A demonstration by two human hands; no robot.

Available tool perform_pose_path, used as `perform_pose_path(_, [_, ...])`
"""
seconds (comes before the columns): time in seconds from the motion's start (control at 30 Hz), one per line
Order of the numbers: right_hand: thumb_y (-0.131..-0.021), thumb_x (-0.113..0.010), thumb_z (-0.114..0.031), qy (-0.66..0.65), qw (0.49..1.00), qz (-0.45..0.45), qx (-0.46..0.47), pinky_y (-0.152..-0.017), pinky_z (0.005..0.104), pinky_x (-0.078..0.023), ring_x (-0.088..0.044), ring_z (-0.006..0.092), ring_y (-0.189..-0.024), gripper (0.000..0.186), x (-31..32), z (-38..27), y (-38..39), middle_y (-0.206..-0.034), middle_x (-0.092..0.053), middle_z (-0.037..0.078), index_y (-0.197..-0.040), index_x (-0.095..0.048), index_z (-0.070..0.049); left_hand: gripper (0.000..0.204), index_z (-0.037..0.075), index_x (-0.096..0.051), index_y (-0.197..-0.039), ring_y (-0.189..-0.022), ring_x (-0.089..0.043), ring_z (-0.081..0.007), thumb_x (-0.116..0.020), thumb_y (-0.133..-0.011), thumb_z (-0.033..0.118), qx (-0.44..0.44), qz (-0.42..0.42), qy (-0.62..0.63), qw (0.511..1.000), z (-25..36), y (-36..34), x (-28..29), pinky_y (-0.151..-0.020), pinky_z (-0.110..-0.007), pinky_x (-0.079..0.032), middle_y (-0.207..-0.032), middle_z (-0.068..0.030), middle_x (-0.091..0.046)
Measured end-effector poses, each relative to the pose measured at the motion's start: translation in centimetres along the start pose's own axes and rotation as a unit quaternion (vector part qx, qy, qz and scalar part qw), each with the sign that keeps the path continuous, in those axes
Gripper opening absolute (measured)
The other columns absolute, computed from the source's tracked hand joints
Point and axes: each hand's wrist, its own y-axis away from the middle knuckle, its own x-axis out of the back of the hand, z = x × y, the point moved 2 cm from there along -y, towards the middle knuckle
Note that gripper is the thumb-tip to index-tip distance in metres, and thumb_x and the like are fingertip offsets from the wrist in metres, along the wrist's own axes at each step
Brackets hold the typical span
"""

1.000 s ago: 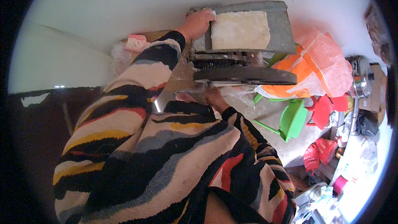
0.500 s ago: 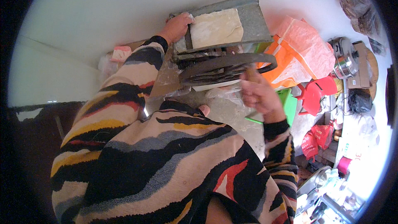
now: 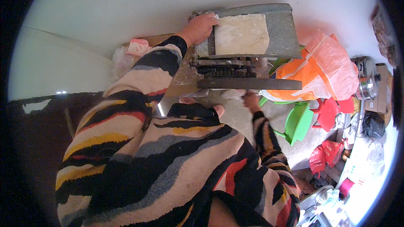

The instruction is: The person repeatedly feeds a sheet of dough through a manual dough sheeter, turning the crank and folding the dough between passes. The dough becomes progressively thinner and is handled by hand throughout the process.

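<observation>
A pale rectangular dough sheet [image 3: 242, 34] lies on the grey metal tray [image 3: 279, 29] of a hand-cranked dough roller. My left hand [image 3: 202, 28] is at its far left corner, fingers bent and closed, with floury white at the fingertips; what they grip is hidden. Along the near side of the machine runs a dark flywheel [image 3: 252, 84], seen edge-on, with toothed gears [image 3: 229, 72] behind it. Just below the wheel, my right hand [image 3: 251, 102], small and slightly blurred, is closed at the crank handle, which is mostly covered by the fingers.
An orange and white woven bag [image 3: 324, 67] stands right of the machine. Nearer are a green plastic stool [image 3: 298, 122] and a red one [image 3: 327, 113]. A steel pot [image 3: 366, 77] and red bags [image 3: 322, 157] line the right side. A white wall rises behind.
My right hand has swung down with the handle, from in front of the wheel to below it. The view has shifted, so the machine appears farther right. The dough keeps its place on the tray.
</observation>
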Motion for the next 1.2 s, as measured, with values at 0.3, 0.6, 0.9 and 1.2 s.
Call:
perform_pose_path(0.3, [-0.082, -0.066, -0.021, -0.858, 0.484, -0.169, -0.043, -0.044, 0.0252, -0.04, -0.05, 0.0126, -0.05, 0.019, 24.7, -21.0, 0.9, -0.064, -0.055, 0.003, -0.081, -0.055, -0.006, 0.03, 0.007, -0.061, -0.101, -0.106, -0.052, -0.0347, -0.046, -0.076, -0.001, -0.012, 0.019, -0.006, 1.0, -0.4, -0.2, -0.6, -0.094, -0.041, -0.043, -0.107, -0.0155, -0.058])
perform_pose_path(0.6, [-0.083, -0.065, -0.015, -0.895, 0.433, -0.103, -0.018, -0.041, 0.0256, -0.038, -0.043, 0.0115, -0.045, 0.024, 39.7, -13.5, 9.9, -0.06, -0.044, 0.0, -0.091, -0.044, -0.007, 0.031, 0.007, -0.062, -0.101, -0.102, -0.054, -0.0352, -0.044, -0.077, 0.0, -0.022, 0.047, -0.016, 0.999, -0.4, -0.1, -0.6, -0.09, -0.042, -0.045, -0.106, -0.0162, -0.056])
perform_pose_path(0.9, [-0.078, -0.068, -0.012, -0.752, 0.617, 0.105, -0.206, -0.036, 0.0197, -0.03, -0.04, 0.0052, -0.042, 0.025, 36.7, 2.6, 15.6, -0.059, -0.044, -0.003, -0.094, -0.052, -0.004, 0.031, 0.008, -0.062, -0.103, -0.103, -0.054, -0.0353, -0.044, -0.079, 0.001, 0.017, -0.006, 0.033, 0.999, 0.5, 0.0, 0.8, -0.092, -0.041, -0.044, -0.109, -0.0175, -0.056])
perform_pose_path(1.2, [-0.074, -0.063, -0.021, -0.283, 0.927, 0.126, -0.211, -0.062, 0.0448, -0.047, -0.06, 0.036, -0.071, 0.029, 10.6, 6.5, 5.8, -0.077, -0.061, 0.016, -0.096, -0.053, -0.005, 0.033, 0.008, -0.061, -0.106, -0.116, -0.048, -0.0345, -0.046, -0.078, 0.001, 0.008, -0.009, 0.031, 0.999, -0.3, -0.1, -0.2, -0.102, -0.041, -0.038, -0.119, -0.0171, -0.055])
